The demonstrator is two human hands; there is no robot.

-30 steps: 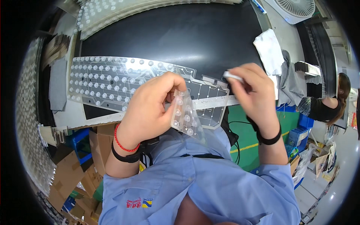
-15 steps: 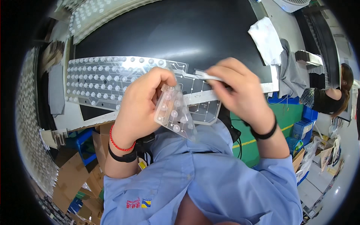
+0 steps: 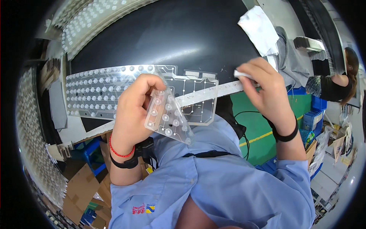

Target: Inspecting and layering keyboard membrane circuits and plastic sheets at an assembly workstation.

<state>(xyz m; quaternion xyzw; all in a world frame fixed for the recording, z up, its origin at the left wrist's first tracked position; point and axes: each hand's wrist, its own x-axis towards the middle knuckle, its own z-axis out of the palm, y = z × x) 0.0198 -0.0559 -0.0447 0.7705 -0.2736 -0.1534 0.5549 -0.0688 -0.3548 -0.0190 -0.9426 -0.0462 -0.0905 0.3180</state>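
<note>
Left hand is clamped on a small dome sheet, held up off the desk. Right hand pinches a white wipe. Looks mid-cleaning; next, wipe gently across the sheet.

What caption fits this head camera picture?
Left hand holds a small clear dotted sheet; right hand pinches a white scrap.
</note>
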